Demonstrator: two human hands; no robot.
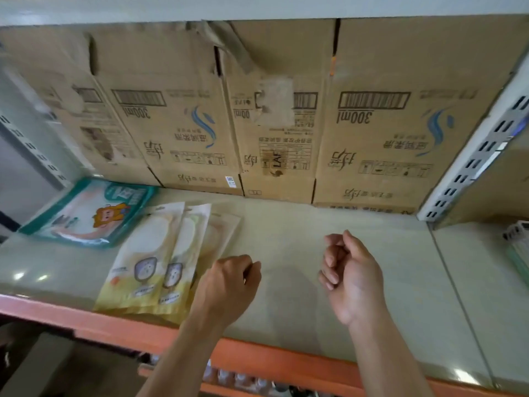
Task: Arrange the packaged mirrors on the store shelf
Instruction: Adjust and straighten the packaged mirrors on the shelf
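Three packaged mirrors [148,259] in pale yellow sleeves lie overlapped on the light shelf board [286,230], left of centre. My left hand [229,282] hovers just right of them with fingers curled, covering the lower corner of the rightmost pack; it holds nothing that I can see. My right hand [349,273] hangs over the bare board further right, palm turned inward, fingers loosely curled and empty.
A teal-edged cartoon package [88,213] lies at the shelf's back left. Cardboard boxes [286,116] line the back wall. An orange rail [257,362] edges the front. A slotted white upright [472,156] stands at right, with more goods [518,242] past it.
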